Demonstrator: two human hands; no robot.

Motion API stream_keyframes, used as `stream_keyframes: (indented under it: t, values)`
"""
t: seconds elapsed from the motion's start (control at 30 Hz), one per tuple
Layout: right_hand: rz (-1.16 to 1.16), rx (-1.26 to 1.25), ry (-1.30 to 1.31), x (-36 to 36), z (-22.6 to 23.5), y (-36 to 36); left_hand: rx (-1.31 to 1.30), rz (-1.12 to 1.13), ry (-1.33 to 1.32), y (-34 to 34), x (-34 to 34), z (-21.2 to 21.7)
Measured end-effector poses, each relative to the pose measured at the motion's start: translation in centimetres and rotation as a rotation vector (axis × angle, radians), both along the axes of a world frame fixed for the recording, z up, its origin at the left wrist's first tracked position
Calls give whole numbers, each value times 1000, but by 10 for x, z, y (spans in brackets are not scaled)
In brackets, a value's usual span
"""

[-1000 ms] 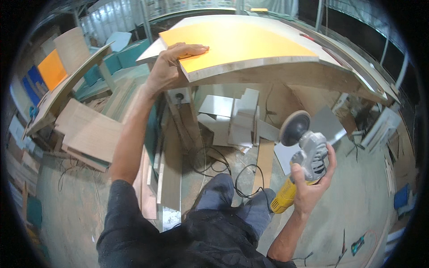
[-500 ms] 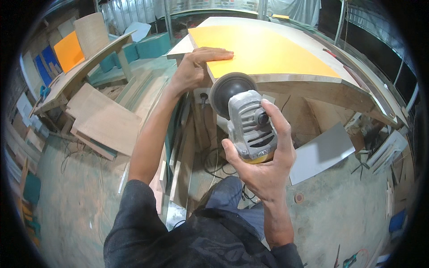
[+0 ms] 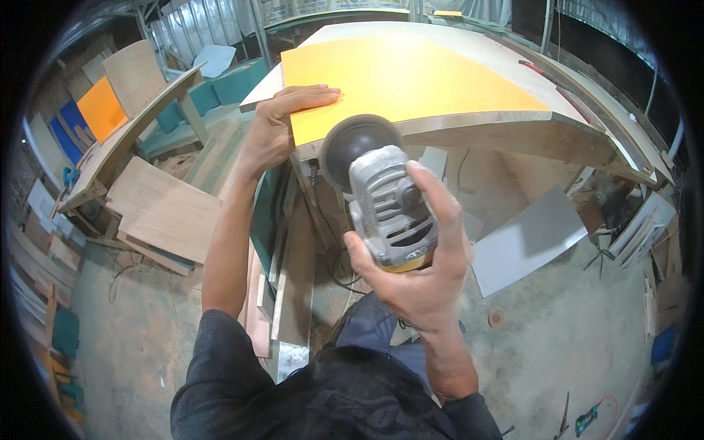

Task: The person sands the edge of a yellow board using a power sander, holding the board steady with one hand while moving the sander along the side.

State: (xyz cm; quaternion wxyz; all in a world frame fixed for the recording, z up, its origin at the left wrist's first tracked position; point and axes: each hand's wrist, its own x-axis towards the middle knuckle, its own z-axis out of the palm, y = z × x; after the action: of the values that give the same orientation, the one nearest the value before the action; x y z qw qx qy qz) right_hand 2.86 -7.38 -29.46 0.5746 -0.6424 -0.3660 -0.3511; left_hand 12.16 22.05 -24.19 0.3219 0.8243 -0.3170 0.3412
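My left hand [image 3: 273, 132] grips the near left corner of a yellow-orange panel [image 3: 411, 77], its fingers flat and together on top and the thumb out of sight. My right hand [image 3: 433, 268] is closed around a grey angle grinder [image 3: 392, 209] with some yellow at its lower end. The grinder's dark round disc [image 3: 359, 150] is against or very near the panel's front edge, just right of my left hand. The panel lies on a pale curved wooden worktop [image 3: 352, 31]. The disc hides part of the edge.
Another bench [image 3: 136, 136] with an orange board [image 3: 101, 108] stands at the left. Plywood sheets [image 3: 165, 209] lean below it. A white sheet [image 3: 528, 242] rests under the worktop at right. Upright boards [image 3: 297, 271] stand by my legs, near a dark cable [image 3: 341, 275]. A small tool [image 3: 587, 419] lies on the floor.
The whole view has shifted a little. The grinder sits farther right from the panel's near left corner than before. My left hand still holds that corner.
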Motion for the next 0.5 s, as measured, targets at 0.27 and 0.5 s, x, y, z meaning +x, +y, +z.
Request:
stream_keyframes:
  t: [0.27, 0.5]
  values:
    - [-3, 45, 104, 40, -3, -51, -55, 43, 64, -5, -5, 2]
    - [-37, 106, 58, 82, -2, -95, -38, 103, 72, -5, -5, 4]
